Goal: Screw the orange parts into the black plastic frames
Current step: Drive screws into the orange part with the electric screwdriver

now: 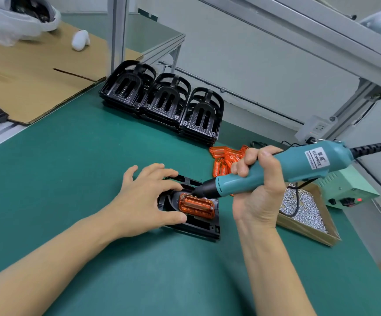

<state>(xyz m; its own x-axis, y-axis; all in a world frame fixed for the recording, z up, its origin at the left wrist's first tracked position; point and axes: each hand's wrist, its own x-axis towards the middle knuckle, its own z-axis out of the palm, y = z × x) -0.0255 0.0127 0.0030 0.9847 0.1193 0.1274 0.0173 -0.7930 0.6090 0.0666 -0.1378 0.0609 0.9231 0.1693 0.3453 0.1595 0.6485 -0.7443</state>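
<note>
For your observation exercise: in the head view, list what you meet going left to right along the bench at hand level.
Left hand → orange part in the black frame → right hand gripping the screwdriver → screw tray → power box.
</note>
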